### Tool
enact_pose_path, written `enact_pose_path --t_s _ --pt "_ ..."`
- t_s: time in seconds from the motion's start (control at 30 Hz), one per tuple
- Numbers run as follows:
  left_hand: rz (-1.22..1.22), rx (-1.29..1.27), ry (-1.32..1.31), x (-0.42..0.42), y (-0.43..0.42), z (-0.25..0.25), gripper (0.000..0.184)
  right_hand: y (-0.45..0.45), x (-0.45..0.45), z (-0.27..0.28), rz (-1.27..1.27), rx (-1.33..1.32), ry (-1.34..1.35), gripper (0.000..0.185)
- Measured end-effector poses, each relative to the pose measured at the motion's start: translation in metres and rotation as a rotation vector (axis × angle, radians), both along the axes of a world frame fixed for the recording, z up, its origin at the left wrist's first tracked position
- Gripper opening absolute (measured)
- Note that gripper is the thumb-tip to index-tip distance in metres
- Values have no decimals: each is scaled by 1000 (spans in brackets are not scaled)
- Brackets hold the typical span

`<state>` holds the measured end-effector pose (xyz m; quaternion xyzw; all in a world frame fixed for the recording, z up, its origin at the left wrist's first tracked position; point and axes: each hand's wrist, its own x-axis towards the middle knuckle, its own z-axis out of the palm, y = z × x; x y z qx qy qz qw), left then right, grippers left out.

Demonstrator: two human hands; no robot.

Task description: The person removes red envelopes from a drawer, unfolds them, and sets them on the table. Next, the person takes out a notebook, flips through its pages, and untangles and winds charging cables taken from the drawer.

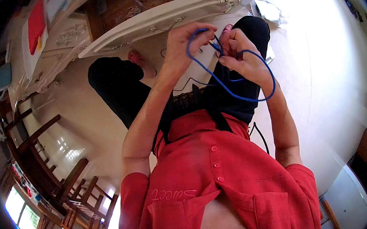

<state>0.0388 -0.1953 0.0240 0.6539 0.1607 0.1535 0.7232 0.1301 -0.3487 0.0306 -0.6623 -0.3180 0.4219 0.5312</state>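
Observation:
A blue cord point(227, 89) hangs in a wide loop between my two hands, above my lap. My left hand point(188, 42) has its thumb and fingers closed on one part of the cord at the upper left of the loop. Close to its right, my right hand point(245, 61) pinches the cord between bent fingers and thumb, and the loop passes round the outside of its wrist. The strands cross in the small gap between the hands; how they are joined there is too small to tell. A thin dark cord point(189, 80) lies beyond the loop.
A white carved drawer front point(162, 20) stands just beyond my hands, with an open drawer of small items point(121, 6) behind it. A red item point(37, 25) is at the upper left, wooden chairs point(83, 188) at the lower left, a plastic bag point(270, 13) on the floor.

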Motion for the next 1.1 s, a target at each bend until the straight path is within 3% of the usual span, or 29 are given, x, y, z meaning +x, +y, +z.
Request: enact_pose_path --t_s 0.2,0.27,0.37,0.4,0.47,0.6,0.67,0.73,0.8,0.87,1.0,1.03,1.07,1.1 --pt "160 -153 -60 -13 9 -6 14 6 16 -8 -101 -150 -85 21" --pt "211 -701 -141 -20 20 1 14 1 22 -18 -107 -66 -162 18" --pt "260 -573 -67 -42 45 -11 18 -3 31 -12 -292 -155 135 16" --pt "266 -576 -67 -48 51 -9 18 -3 34 -11 -331 -132 95 16" --pt "386 -193 216 -60 63 -3 21 -2 43 -5 -408 -185 16 16" --pt "532 -47 125 -72 71 15 26 12 54 -20 -256 -382 -14 31" --pt "580 -67 86 -70 68 28 26 28 49 -19 -11 -696 -266 33" --pt "444 -268 -135 -72 66 42 26 31 44 -53 53 -395 -1031 30" --pt "391 -260 -109 -75 64 51 24 44 38 -57 -13 -254 -640 29" --pt "219 -582 -336 -69 58 58 25 59 15 -56 -6 126 120 28" --pt "306 -519 -336 -46 51 72 25 89 -33 -18 152 351 -30 26" --pt "-60 -676 -763 -46 76 44 21 93 -34 -13 307 227 110 26" --pt "-551 -862 -1040 -46 102 18 31 95 -35 -11 462 103 250 25" --pt "-113 -850 -745 -64 103 42 19 94 -32 -30 467 166 368 25"
